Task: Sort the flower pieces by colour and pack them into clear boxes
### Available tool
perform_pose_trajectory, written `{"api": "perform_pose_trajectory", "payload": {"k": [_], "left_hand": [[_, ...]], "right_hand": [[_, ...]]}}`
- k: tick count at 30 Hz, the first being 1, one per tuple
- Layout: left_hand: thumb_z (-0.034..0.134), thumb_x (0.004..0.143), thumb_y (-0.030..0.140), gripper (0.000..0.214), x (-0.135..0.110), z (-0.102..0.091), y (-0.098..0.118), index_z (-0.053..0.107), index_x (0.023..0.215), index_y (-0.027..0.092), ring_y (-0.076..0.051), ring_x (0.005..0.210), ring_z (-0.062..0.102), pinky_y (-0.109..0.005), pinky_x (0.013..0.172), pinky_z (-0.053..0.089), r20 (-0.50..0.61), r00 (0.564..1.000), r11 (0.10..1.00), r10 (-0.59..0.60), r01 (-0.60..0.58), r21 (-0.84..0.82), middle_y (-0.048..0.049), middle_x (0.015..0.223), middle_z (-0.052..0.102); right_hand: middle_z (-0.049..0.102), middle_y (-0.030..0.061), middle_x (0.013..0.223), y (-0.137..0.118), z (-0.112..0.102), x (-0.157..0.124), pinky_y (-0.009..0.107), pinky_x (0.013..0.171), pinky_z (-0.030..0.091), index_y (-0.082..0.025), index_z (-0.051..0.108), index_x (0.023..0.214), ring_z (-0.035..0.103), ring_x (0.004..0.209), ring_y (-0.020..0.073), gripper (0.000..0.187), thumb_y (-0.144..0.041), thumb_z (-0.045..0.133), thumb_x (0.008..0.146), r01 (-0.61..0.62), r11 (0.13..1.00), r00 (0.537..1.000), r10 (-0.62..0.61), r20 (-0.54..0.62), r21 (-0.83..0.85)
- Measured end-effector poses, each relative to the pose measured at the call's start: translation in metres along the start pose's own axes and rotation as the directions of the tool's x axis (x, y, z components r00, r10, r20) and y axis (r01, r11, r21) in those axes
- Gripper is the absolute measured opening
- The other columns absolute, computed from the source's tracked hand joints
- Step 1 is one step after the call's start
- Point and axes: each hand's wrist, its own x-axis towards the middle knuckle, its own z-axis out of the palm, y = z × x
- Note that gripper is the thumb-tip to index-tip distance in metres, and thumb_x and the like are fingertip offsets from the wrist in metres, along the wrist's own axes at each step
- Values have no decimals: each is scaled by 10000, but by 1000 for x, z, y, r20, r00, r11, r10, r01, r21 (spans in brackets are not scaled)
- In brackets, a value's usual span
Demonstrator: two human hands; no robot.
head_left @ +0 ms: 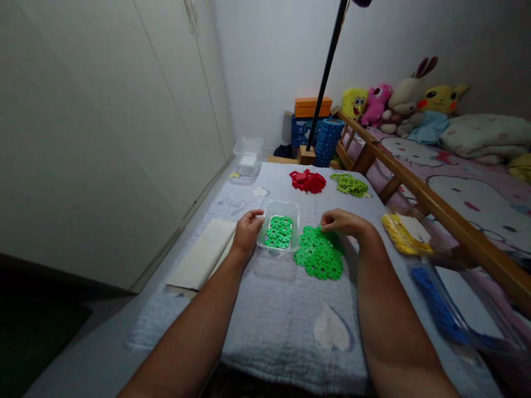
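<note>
My left hand [248,231] is closed on the left wall of a clear plastic container [262,245], thumb and fingers pinching near its rim. Inside the container lies a layer of green flower-shaped plastic discs [279,232]. Right beside it, on the cloth, spreads a larger heap of the same green discs [318,255]. Over the far edge of that heap is my right hand [338,221], its fingertips pinched together on a green disc there; the hand itself partly hides the grip.
Red pieces [307,181] and yellow-green pieces [350,185] lie in piles farther back. Stacked clear containers [249,152] stand at the back left. Boxes of yellow [400,235] and blue pieces [437,301] sit along the right, beside a wooden bed rail [415,182]. A cream folded item [203,254] lies left.
</note>
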Motion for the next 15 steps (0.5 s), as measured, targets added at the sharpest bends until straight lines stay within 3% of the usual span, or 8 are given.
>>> {"api": "perform_pose_trajectory", "payload": {"k": [4,8,12,15], "left_hand": [[746,620,331,363,1,0,-1,660,922,150,-84,497,413,-216,498,287,-3,1000,1000,0,0,-4,76,560,496],[754,608,330,370,2,0,-2,658,918,151,-83,494,418,-216,495,289,-9,1000,1000,-8,8,-8,76,561,502],[748,600,333,384,2,0,-1,650,922,148,-81,491,415,-215,490,297,-3,1000,1000,-10,10,-19,76,561,513],[745,603,336,381,3,0,-2,646,920,148,-79,488,409,-214,487,300,-1,1000,1000,-9,9,-24,78,556,513]], "right_hand": [[556,-28,653,-22,-2,-8,261,606,366,-179,613,694,476,637,116,225,-383,708,691,202,974,973,-188,-132,103],[588,-16,690,-59,16,-6,266,624,367,-174,642,752,500,647,124,159,-328,673,779,333,941,920,-309,-242,65],[674,4,775,-92,50,1,268,717,378,-174,675,800,578,742,142,40,-145,648,809,353,920,896,-385,-222,-168],[732,31,874,-106,74,6,307,814,356,-190,705,870,610,876,188,77,-131,668,837,246,875,893,-371,-254,-416]]}}
